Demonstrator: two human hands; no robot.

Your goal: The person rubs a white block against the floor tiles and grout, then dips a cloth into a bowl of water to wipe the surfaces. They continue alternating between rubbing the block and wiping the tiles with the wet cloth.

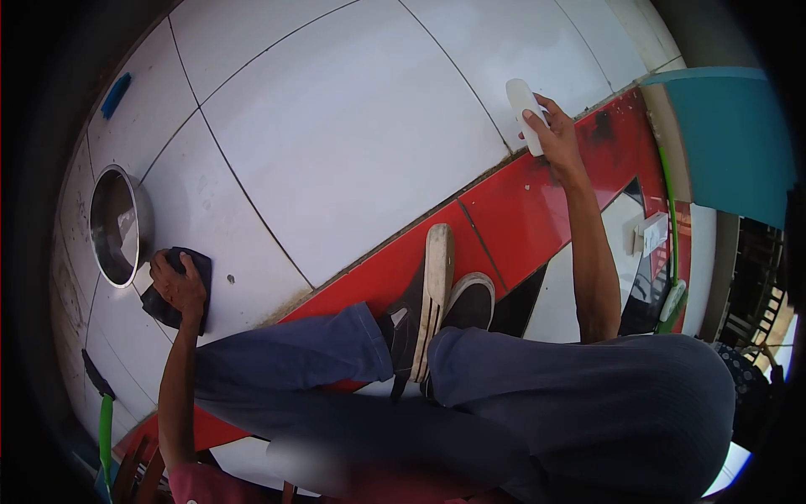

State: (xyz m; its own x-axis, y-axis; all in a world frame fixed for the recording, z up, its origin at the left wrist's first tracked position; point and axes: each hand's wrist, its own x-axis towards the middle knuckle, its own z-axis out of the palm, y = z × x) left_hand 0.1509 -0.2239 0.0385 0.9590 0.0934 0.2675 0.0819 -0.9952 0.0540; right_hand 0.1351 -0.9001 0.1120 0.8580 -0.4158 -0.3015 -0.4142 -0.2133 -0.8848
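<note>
My left hand (178, 286) rests on a folded dark cloth (201, 270) on the white tiled floor, with its fingers bent over it. Close beside that hand stands a round metal bowl (144, 220) with liquid in it. At the upper right, my right hand (554, 130) grips a smooth, white, oblong object (520, 94) with a rounded end. My thumb lies across its face. The object is over the tile near the red tile border (537, 197), and its underside is hidden from me.
A small blue item (117, 95) lies at the upper left. A green-handled tool (106, 424) is at the lower left, and another long green handle (669, 202) stands at the right near a white box (651, 233). My shoes (434, 294) are on the red border.
</note>
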